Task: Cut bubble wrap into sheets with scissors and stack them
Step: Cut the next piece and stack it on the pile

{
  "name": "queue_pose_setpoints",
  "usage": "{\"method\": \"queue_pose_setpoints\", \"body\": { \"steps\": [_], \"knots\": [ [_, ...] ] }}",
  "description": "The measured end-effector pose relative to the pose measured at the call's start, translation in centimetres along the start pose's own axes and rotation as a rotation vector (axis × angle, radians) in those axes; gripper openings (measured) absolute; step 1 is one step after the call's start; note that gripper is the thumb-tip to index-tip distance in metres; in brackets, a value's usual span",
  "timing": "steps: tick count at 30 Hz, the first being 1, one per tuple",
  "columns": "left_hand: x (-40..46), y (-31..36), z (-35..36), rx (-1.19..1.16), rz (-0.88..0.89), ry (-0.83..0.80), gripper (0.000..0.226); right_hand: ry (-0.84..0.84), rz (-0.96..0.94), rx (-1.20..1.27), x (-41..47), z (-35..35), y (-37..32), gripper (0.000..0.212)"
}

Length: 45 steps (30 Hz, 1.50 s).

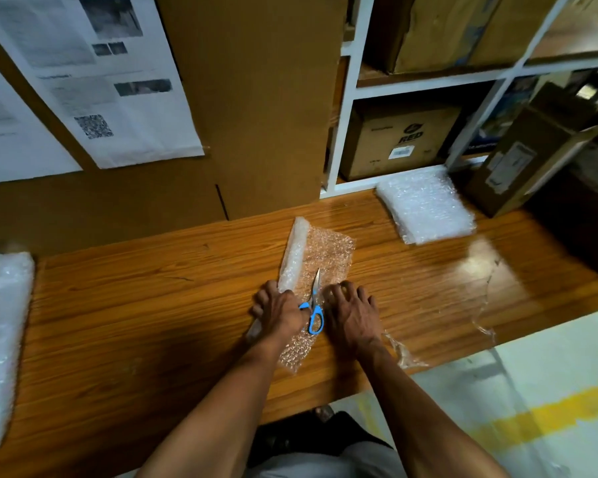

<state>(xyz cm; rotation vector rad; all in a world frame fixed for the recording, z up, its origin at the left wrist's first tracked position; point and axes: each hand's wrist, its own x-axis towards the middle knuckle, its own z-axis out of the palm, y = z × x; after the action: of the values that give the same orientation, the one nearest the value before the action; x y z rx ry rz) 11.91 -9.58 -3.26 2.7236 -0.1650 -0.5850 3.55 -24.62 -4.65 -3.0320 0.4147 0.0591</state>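
Left hand fingers: curled over the near end of the bubble wrap roll [292,257], gripping it against the table.
Left hand [278,310]: just at 9 o'clock of the scissors, knuckles up, forearm running back toward 7 o'clock.
Right hand fingers [346,291]: spread and fairly straight, pressing flat on the unrolled bubble wrap sheet; they hold nothing.
Right hand [353,320]: just at 3 o'clock of the scissors, palm down.
Scissors [314,307]: blue handles, lying on the sheet between the two hands, blades pointing to 12 o'clock; whether the left thumb touches a handle, cannot tell.
Bubble wrap sheet [328,257]: spread from the roll toward 3 o'clock, reaching from 12 o'clock of the hands back under them to 6 o'clock.
Stack of cut sheets [425,208]: at 2 o'clock, well apart from the hands, near the shelf.
Table [135,305]: wooden, glossy.
Second bubble wrap roll [0,339]: at 9 o'clock, at the table's far left edge.
Loose clear film [404,353]: at 4 o'clock, beside the right forearm.
Cardboard boxes [397,139]: at 1 o'clock, in the white shelf.
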Motion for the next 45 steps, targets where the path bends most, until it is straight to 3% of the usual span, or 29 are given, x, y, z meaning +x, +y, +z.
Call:
{"method": "queue_pose_setpoints", "body": {
  "steps": [7,13,15,20,22,25,28,32,35,39,41,45],
  "knots": [
    [-0.4,-0.4,-1.9,-0.059,0.068,0.054,0.026,-0.058,-0.075,0.013,1.6,-0.6,0.0,0.037],
    [-0.5,1.3,-2.9,-0.134,0.081,0.164,0.026,0.076,-0.032,0.163,2.4,0.4,1.4,0.028],
    [-0.4,2.6,-3.0,-0.152,0.087,0.193,0.026,0.122,0.022,0.363,3.1,0.7,2.0,0.033],
    [-0.1,6.1,-1.9,-0.240,0.139,0.156,0.023,-0.054,0.237,1.372,4.3,-2.0,2.7,0.020],
    [-0.3,7.1,-1.3,-0.247,0.161,0.134,0.018,-0.085,0.285,1.501,4.6,-1.7,3.4,0.027],
    [-0.1,7.0,-0.9,-0.194,0.150,0.177,0.008,-0.014,0.394,1.267,4.7,-0.6,5.8,0.023],
    [0.2,5.4,-1.0,-0.042,0.080,0.200,0.027,0.003,0.437,1.069,3.8,-0.5,8.4,0.012],
    [0.9,1.7,-1.3,0.134,-0.037,0.156,0.047,0.001,0.483,0.943,2.6,-0.1,10.0,0.025],
    [0.8,-0.6,-1.1,0.116,-0.042,0.130,0.051,0.066,0.503,0.877,2.3,-0.1,9.5,0.032],
    [1.1,-1.9,-2.0,-0.020,-0.014,0.050,0.061,0.215,0.382,0.491,0.8,-1.6,6.3,0.044],
    [1.6,-2.7,-2.6,-0.138,0.058,-0.015,0.059,0.262,0.288,0.424,-0.1,-2.4,3.3,0.049],
    [1.9,-5.0,-3.5,-0.149,0.138,-0.077,0.053,-0.003,0.045,0.300,-0.9,-0.1,-2.6,0.075]
  ]
}}
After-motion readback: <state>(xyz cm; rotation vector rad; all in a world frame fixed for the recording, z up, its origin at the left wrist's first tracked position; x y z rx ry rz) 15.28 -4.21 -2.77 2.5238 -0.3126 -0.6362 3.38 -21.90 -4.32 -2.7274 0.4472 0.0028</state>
